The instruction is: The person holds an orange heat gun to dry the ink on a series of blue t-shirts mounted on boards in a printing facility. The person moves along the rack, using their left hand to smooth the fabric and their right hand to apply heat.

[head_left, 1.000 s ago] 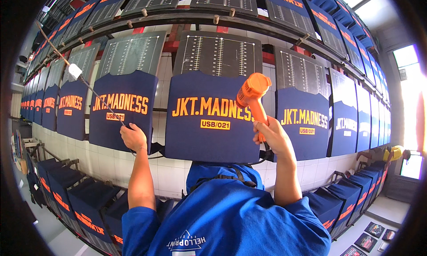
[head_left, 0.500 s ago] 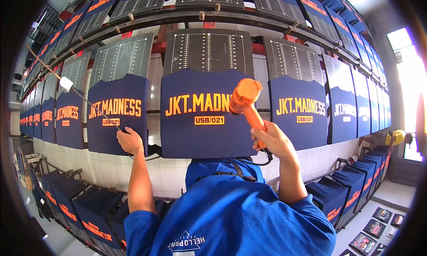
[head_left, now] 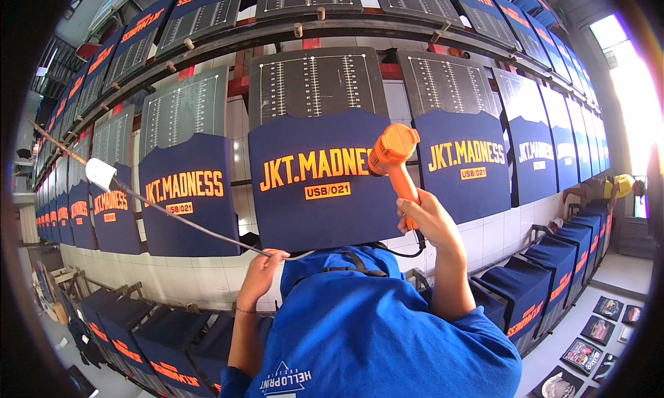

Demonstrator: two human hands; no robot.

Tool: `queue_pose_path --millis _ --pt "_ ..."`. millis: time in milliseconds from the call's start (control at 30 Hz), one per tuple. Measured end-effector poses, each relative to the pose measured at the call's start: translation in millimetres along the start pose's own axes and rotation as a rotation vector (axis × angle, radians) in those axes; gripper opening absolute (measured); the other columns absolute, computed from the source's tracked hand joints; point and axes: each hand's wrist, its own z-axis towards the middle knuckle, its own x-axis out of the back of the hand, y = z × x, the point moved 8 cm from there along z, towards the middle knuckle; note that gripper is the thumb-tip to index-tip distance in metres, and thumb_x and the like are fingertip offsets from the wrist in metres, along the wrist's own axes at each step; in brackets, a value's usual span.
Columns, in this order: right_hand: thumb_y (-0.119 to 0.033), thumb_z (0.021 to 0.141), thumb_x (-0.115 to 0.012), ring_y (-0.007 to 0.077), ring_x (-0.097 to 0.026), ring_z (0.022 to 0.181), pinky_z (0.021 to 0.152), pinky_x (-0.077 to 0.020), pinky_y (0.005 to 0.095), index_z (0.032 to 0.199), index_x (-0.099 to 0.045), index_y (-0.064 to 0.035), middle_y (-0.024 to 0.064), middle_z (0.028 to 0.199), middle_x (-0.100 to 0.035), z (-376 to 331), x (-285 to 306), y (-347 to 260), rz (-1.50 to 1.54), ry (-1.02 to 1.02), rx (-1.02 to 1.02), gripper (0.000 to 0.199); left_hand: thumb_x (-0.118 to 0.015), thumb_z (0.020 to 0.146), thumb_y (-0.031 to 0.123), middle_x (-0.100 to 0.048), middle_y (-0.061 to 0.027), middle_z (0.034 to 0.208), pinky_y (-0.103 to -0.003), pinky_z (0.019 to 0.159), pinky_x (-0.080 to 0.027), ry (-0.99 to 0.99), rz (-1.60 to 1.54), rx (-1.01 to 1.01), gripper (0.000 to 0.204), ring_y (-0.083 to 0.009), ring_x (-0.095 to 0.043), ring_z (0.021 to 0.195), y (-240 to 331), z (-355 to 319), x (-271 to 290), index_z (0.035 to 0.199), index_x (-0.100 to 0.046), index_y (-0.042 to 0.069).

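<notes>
Since the earlier pictures, left hand (head_left: pixel 261 268) has dropped from the lower edge of the shirt on the left and now sits low, fingers closed around the cable (head_left: pixel 173 214). Heat gun (head_left: pixel 395 164) is about where it was, in front of the middle shirt.

Right hand (head_left: pixel 430 221) clenched on the orange handle of the heat gun, gun upright, nozzle pointing left at the yellow lettering on the middle navy shirt (head_left: pixel 325 180), right end of the print. Cannot tell whether nozzle touches the cloth.

Cable runs from the left hand up and left to a white paper cup (head_left: pixel 101 173) threaded on it, then on toward the far left.

Middle shirt is stretched on a dark ruled board (head_left: pixel 315 83). Same boards with the same navy shirts to left (head_left: pixel 187 194) and right (head_left: pixel 463 163), in a long row along the wall. Lower row of shirt boards (head_left: pixel 526 297) near the floor.

Blue shirt back (head_left: pixel 373 329) fills the near foreground. Another person (head_left: pixel 609 189), yellow cap, at far right.
</notes>
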Motion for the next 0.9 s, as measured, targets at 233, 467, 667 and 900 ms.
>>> queue_pose_path --millis 233,467,667,900 --pt "-0.024 0.094 -0.063 0.0110 -0.064 0.061 0.054 -0.0513 0.0240 0.098 -0.057 0.0023 0.0047 0.079 -0.060 -2 1 3 -0.032 0.095 -0.017 0.027 -0.050 0.103 0.025 -0.069 -0.0095 0.101 -0.031 0.085 -0.050 -0.197 0.067 -0.026 0.034 -0.0182 -0.064 0.093 3 27 -14 0.111 -0.070 0.000" --pt "-0.024 0.094 -0.063 0.0119 -0.063 0.060 0.053 -0.0516 0.0251 0.098 -0.058 0.0023 0.0047 0.079 -0.059 14 -6 0 0.064 0.140 0.046 0.027 -0.055 0.101 0.022 -0.068 -0.0060 0.100 -0.031 0.083 -0.050 -0.241 0.061 -0.021 0.028 -0.0164 -0.064 0.089 -8 49 7 0.113 -0.070 0.002" --pt "-0.024 0.094 -0.063 0.0114 -0.061 0.061 0.053 -0.0506 0.0252 0.097 -0.057 0.0016 0.0044 0.079 -0.058 23 -18 -9 0.087 0.194 0.106 0.026 -0.065 0.093 0.016 -0.065 -0.0104 0.109 -0.038 0.091 -0.051 -0.338 0.441 -0.408 0.027 -0.0289 -0.065 0.101 9 73 36 0.117 -0.068 0.005" --pt "-0.023 0.095 -0.061 0.0115 -0.061 0.061 0.053 -0.0504 0.0255 0.098 -0.057 0.0015 0.0046 0.079 -0.058 32 -17 -10 0.128 0.228 0.093 0.025 -0.058 0.097 0.023 -0.035 -0.0210 0.154 -0.049 0.119 -0.028 0.356 0.820 -0.598 0.055 -0.0402 -0.031 0.144 27 160 34 0.144 -0.042 -0.001"
